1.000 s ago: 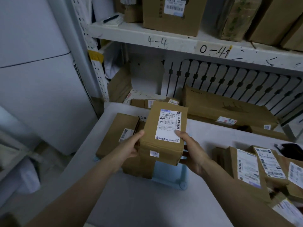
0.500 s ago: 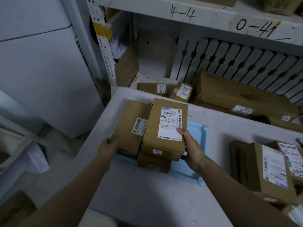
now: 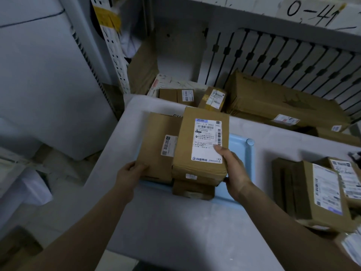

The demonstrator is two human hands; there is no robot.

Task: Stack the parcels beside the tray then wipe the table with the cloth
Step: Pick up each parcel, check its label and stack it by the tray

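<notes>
Okay, white table (image 3: 175, 222) first, with a light blue tray (image 3: 237, 145) at its far left. Three parcels sit on or over the tray.

The flat parcel (image 3: 156, 137) on the left is the widest. It is stiff cardboard and probably light, so best taken by two opposite edges. The left hand (image 3: 130, 173) has its fingers curled on the near left corner.

The labelled parcel (image 3: 203, 143) is a taped, rigid box on top, overlapping the flat one. The tape and label look slick, so grip the cardboard sides. The right hand (image 3: 234, 169) clamps its near right corner, thumb on the label and fingers round the side.

The small parcel (image 3: 192, 189) is underneath, at the tray's near rim, mostly hidden. It likely lifts one-handed.

Count:
- One tray.
- Three parcels at the tray.
- At least two more upright parcels (image 3: 316, 194) on the table's right, possibly a third at the frame edge.
- Three shelf cartons (image 3: 273, 102) clearly visible beyond the far edge.
- No cloth in view.
</notes>
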